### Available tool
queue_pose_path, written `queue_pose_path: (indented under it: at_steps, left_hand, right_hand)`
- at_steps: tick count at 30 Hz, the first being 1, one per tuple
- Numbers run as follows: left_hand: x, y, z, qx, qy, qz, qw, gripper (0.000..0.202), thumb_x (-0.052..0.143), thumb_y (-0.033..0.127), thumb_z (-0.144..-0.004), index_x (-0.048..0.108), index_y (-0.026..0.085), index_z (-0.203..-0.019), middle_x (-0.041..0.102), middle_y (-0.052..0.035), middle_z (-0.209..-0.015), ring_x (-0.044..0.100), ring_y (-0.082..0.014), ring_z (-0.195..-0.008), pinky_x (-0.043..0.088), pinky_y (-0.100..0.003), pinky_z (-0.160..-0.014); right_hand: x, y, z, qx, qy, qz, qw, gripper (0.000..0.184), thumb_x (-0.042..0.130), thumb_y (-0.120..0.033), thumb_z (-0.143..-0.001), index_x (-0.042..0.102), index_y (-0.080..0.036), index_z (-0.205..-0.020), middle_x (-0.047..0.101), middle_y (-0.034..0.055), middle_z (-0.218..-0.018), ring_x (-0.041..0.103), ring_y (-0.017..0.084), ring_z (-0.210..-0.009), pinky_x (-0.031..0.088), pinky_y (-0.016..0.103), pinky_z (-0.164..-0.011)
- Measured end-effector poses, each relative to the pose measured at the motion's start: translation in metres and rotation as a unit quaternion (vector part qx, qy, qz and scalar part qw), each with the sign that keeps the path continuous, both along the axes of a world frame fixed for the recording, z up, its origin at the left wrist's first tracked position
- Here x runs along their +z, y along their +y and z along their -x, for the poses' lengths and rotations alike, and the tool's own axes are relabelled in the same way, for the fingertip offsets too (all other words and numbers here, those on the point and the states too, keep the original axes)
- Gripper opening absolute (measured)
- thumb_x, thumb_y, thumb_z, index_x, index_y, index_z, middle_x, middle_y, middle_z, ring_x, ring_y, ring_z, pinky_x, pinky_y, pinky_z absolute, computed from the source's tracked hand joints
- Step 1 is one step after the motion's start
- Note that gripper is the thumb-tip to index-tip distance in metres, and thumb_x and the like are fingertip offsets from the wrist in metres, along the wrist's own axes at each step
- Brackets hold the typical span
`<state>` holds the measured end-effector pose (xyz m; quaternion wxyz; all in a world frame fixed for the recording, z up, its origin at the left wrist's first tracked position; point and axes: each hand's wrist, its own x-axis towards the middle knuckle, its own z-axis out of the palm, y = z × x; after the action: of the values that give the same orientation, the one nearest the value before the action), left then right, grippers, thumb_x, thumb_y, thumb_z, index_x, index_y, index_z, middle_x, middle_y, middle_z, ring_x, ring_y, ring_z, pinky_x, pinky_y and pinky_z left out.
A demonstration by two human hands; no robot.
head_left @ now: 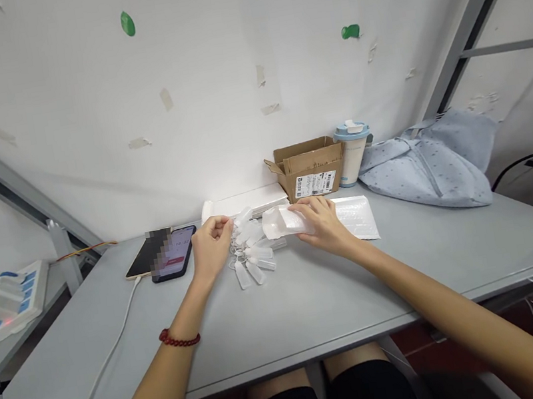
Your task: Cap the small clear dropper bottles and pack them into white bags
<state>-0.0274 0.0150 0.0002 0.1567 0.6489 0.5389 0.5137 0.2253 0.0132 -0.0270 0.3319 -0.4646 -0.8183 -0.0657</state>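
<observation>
My left hand (212, 242) is closed in a pinch at the left side of a pile of translucent white tags with loops (255, 255). One whitish tag (243, 216) extends from its fingertips; the exact grip is too small to make out. My right hand (320, 221) is wrapped around a white bubble pouch (277, 222), its mouth held wide and facing left toward the tags. Beneath and to the right of that hand lies a flat white bubble mailer (358, 217).
Behind the pile sits a white stack (246, 201), beside an open cardboard box (312, 168) and a lidded cup (353, 152). A pale blue cloth bag (428, 167) is at right. Two phones (171, 255) and a white cable (118, 351) lie left; a power strip (24, 298) is further left.
</observation>
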Motion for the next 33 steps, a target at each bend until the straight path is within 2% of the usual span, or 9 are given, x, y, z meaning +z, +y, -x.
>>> queue_pose_path:
  at_steps: [5, 11, 17, 19, 23, 25, 29, 33]
  left_hand:
    - [0.005, -0.013, -0.013, -0.048, -0.041, -0.002, 0.998, 0.020, 0.059, 0.035, -0.076, 0.062, 0.015, -0.076, 0.060, 0.0000, -0.066, 0.050, -0.0095, -0.053, 0.042, -0.021, -0.053]
    - [-0.002, -0.019, -0.024, -0.088, 0.008, -0.019, 0.996, 0.015, 0.057, 0.029, -0.078, 0.063, 0.016, -0.075, 0.063, -0.0012, -0.068, 0.054, -0.0115, -0.061, 0.043, -0.022, -0.055]
    - [-0.003, -0.027, -0.033, -0.190, 0.069, -0.012, 0.979, 0.020, 0.055, 0.028, -0.079, 0.069, 0.021, -0.093, 0.068, -0.0033, -0.088, 0.056, -0.0130, -0.072, 0.044, -0.022, -0.060]
    - [0.000, -0.026, -0.032, -0.173, 0.054, -0.002, 0.983, 0.022, 0.054, 0.029, -0.079, 0.070, 0.021, -0.093, 0.069, -0.0035, -0.091, 0.057, -0.0135, -0.074, 0.045, -0.022, -0.061]
    - [0.007, -0.012, -0.014, -0.028, -0.005, 0.031, 0.999, 0.024, 0.051, 0.029, -0.077, 0.069, 0.017, -0.086, 0.071, -0.0053, -0.087, 0.062, -0.0179, -0.080, 0.046, -0.025, -0.067]
    - [0.010, -0.003, 0.002, 0.006, 0.025, 0.051, 0.998, 0.021, 0.054, 0.029, -0.072, 0.069, 0.016, -0.080, 0.072, -0.0059, -0.083, 0.062, -0.0201, -0.082, 0.046, -0.029, -0.075]
    - [0.015, 0.007, 0.026, -0.037, 0.135, 0.154, 0.978, 0.022, 0.058, 0.035, -0.066, 0.069, 0.017, -0.073, 0.071, -0.0059, -0.078, 0.062, -0.0228, -0.077, 0.045, -0.032, -0.073]
    - [0.014, 0.006, 0.030, -0.081, 0.167, 0.236, 0.954, 0.023, 0.063, 0.037, -0.060, 0.069, 0.018, -0.070, 0.070, -0.0043, -0.074, 0.063, -0.0221, -0.073, 0.045, -0.029, -0.064]
  right_hand:
    - [0.001, -0.001, 0.001, -0.012, -0.007, 0.013, 1.000, 0.047, 0.059, -0.019, -0.073, 0.049, -0.021, -0.118, 0.050, 0.0121, -0.116, 0.041, 0.029, -0.110, 0.029, 0.042, -0.089]
    - [0.000, -0.003, 0.002, -0.011, -0.010, 0.007, 1.000, 0.047, 0.060, -0.022, -0.074, 0.047, -0.022, -0.119, 0.049, 0.0116, -0.117, 0.040, 0.028, -0.111, 0.029, 0.042, -0.090]
    - [0.001, -0.006, 0.005, -0.002, -0.012, -0.002, 1.000, 0.046, 0.059, -0.023, -0.075, 0.048, -0.020, -0.119, 0.049, 0.0118, -0.117, 0.041, 0.028, -0.110, 0.029, 0.042, -0.089]
    - [0.001, -0.005, 0.003, -0.005, -0.008, -0.005, 1.000, 0.046, 0.059, -0.024, -0.075, 0.049, -0.020, -0.119, 0.049, 0.0118, -0.116, 0.042, 0.028, -0.109, 0.029, 0.042, -0.089]
    - [0.002, -0.001, -0.001, -0.018, 0.007, 0.000, 1.000, 0.046, 0.059, -0.025, -0.075, 0.048, -0.021, -0.119, 0.049, 0.0117, -0.116, 0.042, 0.028, -0.107, 0.030, 0.042, -0.088]
    - [0.002, 0.000, -0.002, -0.022, 0.013, 0.000, 1.000, 0.044, 0.058, -0.027, -0.076, 0.048, -0.023, -0.119, 0.049, 0.0116, -0.116, 0.042, 0.029, -0.107, 0.030, 0.043, -0.088]
    - [0.002, 0.000, -0.002, -0.026, 0.010, -0.001, 1.000, 0.043, 0.057, -0.028, -0.077, 0.047, -0.023, -0.119, 0.049, 0.0116, -0.116, 0.042, 0.029, -0.107, 0.030, 0.043, -0.087]
    - [0.002, -0.001, -0.001, -0.022, 0.010, 0.009, 1.000, 0.044, 0.057, -0.026, -0.076, 0.048, -0.023, -0.118, 0.049, 0.0115, -0.116, 0.042, 0.029, -0.107, 0.030, 0.043, -0.087]
